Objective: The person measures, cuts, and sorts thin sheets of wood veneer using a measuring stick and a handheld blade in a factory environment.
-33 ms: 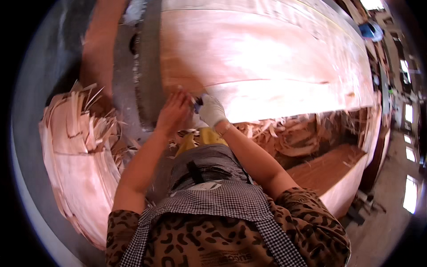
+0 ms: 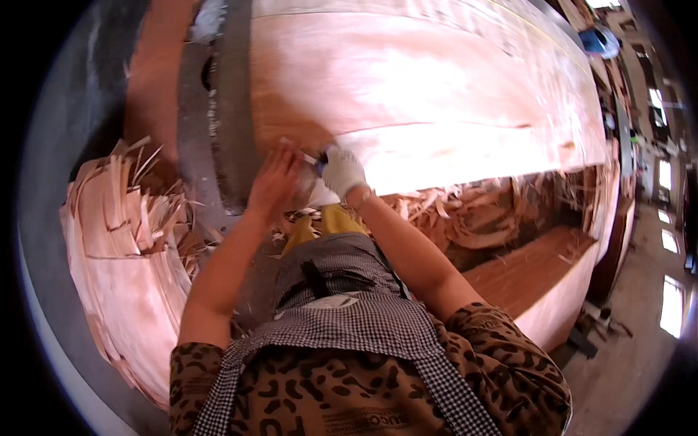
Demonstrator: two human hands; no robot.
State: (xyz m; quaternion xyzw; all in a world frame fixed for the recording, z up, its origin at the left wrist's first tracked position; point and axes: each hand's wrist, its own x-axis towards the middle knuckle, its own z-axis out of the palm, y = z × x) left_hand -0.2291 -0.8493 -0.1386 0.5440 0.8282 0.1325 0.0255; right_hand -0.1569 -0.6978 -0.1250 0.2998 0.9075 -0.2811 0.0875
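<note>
A broad sheet of pale pinkish wood veneer (image 2: pixel 305 69) lies on top of a stack in front of me. At its near left corner is my bare left hand (image 2: pixel 278 174), fingers close together and closed on the sheet's edge; its thumb is hidden. Just to the right, my right hand (image 2: pixel 343 173), in a white glove, is closed around a small tool with a dark blue handle (image 2: pixel 320 164). A thin pale part runs from the handle toward my left fingers; whether it is a blade I cannot make out.
A bundle of veneer strips (image 2: pixel 131 291) with ragged ends stands at my left. Torn veneer scraps (image 2: pixel 480 218) fill a gap under the sheet at right, beside a brown board (image 2: pixel 534 269). A grey ledge (image 2: pixel 234 102) borders the sheet's left side.
The whole view has shifted slightly, so the sheet and stacks appear a little further left. More of the pale part between my hands shows. Both hands keep their hold at the corner.
</note>
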